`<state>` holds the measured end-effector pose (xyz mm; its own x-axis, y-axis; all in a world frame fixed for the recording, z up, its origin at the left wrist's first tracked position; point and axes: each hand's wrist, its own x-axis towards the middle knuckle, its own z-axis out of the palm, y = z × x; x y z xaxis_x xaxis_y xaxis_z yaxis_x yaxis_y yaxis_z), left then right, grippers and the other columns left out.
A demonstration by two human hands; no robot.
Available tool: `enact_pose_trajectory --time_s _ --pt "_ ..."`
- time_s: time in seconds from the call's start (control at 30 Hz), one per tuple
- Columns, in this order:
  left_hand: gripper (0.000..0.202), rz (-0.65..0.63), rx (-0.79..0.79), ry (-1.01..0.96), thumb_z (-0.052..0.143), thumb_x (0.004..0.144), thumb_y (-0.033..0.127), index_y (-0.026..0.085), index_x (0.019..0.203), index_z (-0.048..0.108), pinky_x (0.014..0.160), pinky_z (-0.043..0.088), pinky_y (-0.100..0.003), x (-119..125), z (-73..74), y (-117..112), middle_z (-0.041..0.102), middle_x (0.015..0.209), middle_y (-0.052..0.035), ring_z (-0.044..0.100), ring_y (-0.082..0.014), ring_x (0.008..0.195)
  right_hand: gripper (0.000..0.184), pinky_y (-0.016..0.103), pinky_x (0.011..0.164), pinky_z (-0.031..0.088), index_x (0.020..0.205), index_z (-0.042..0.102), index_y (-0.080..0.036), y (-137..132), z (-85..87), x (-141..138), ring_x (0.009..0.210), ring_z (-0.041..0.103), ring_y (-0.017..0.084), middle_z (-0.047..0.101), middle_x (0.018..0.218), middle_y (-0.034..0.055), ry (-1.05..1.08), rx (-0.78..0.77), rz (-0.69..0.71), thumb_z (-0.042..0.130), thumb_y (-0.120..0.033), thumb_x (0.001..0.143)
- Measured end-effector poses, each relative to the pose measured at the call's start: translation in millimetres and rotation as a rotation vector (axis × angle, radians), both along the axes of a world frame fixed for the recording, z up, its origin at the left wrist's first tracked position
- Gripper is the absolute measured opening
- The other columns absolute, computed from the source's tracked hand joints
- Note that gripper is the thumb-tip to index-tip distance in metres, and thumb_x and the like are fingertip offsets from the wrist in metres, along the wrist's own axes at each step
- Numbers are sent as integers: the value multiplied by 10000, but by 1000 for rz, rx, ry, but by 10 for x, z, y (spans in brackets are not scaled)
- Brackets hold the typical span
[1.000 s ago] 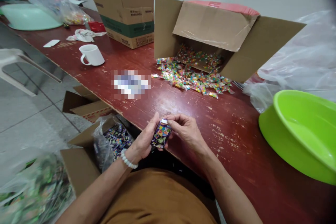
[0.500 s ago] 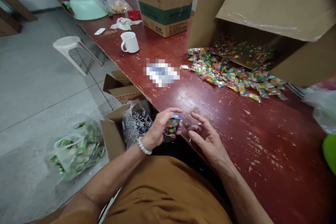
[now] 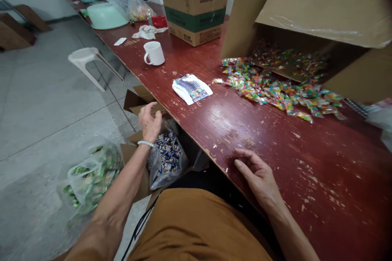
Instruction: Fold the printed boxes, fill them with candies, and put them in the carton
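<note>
My left hand [image 3: 150, 123], with a pale bead bracelet on the wrist, hovers past the table's edge above cardboard boxes on the floor. Its fingers are loosely bent and apart, and nothing shows in them. Just below it, a clear bag [image 3: 168, 157] full of small dark purple wrapped packets sits in an open box. My right hand [image 3: 256, 174] rests at the near edge of the red table [image 3: 275, 142], thumb and fingers curved apart with nothing held. A stack of printed purple-and-white pouches [image 3: 192, 89] lies on the table ahead.
Colourful wrapped candies [image 3: 275, 94] spill from a tipped carton [image 3: 321, 8]. Farther back stand a white mug [image 3: 155, 54], a tall carton [image 3: 194, 8] and a mint basin [image 3: 107, 16]. On the floor are a white stool [image 3: 84, 57] and a bag of green packets [image 3: 92, 179].
My left hand has moved left and away from me, over the boxes; the small colourful packet it held is out of sight. My right hand has shifted slightly right and nearer me.
</note>
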<state>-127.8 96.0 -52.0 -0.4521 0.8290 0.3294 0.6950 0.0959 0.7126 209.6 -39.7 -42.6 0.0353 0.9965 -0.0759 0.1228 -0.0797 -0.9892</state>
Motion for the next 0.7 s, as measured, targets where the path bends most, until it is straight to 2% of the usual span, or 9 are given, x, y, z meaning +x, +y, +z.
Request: enact_pose_trajectory --time_s 0.07,0.17,0.23,0.3,0.43,0.57,0.63,0.7 --pt "398 -141 -5 188 524 895 269 203 1276 618 1089 344 -426 229 120 167 621 1285 -110 511 -284 1220 326 327 792 534 1068 708 -230 11 -18 7 885 646 209 705 1018 67 -41 25 -7 697 -474 853" --pt "480 -335 -86 464 550 926 427 196 1345 582 1031 347 -465 570 249 452 575 1358 -155 459 -347 1232 287 344 836 523 1053 720 -236 17 -47 15 942 645 227 699 1030 68 -97 57 5 674 -451 869" --pt "532 -365 -142 526 563 916 501 191 1348 576 992 340 -500 730 295 632 532 1392 -195 424 -394 1240 275 349 836 523 1046 723 -240 17 -56 17 962 644 238 698 1038 72 -103 62 4 665 -446 873" --pt "498 -370 -179 546 569 911 514 182 1278 614 966 326 -531 819 325 778 525 1368 -225 407 -427 1234 273 354 842 523 1045 724 -243 21 -52 16 967 644 241 698 1048 74 -85 53 -8 664 -445 872" --pt "378 -387 -188 510 665 852 447 166 1105 666 963 302 -551 842 399 920 537 1298 -233 405 -447 1220 280 353 836 521 1031 731 -236 44 -18 17 907 642 228 697 989 63 -36 38 -27 680 -450 858" --pt "359 -378 -154 379 746 764 376 186 1052 645 985 313 -513 827 474 888 567 1263 -193 409 -425 1245 312 333 753 521 1020 736 -220 62 14 27 807 624 206 689 917 55 32 -2 -27 708 -468 833" --pt "276 -364 -141 246 716 776 362 205 983 623 939 372 -450 856 485 798 635 1102 -133 499 -370 1160 348 313 698 517 1025 728 -212 73 33 16 755 612 190 687 874 48 109 -53 -36 731 -484 809" --pt "207 -372 -150 103 683 788 363 209 886 585 821 436 -368 924 478 620 649 887 -59 595 -287 953 418 296 667 513 1067 708 -204 103 64 -20 722 606 172 697 884 48 201 -102 -82 753 -504 780"
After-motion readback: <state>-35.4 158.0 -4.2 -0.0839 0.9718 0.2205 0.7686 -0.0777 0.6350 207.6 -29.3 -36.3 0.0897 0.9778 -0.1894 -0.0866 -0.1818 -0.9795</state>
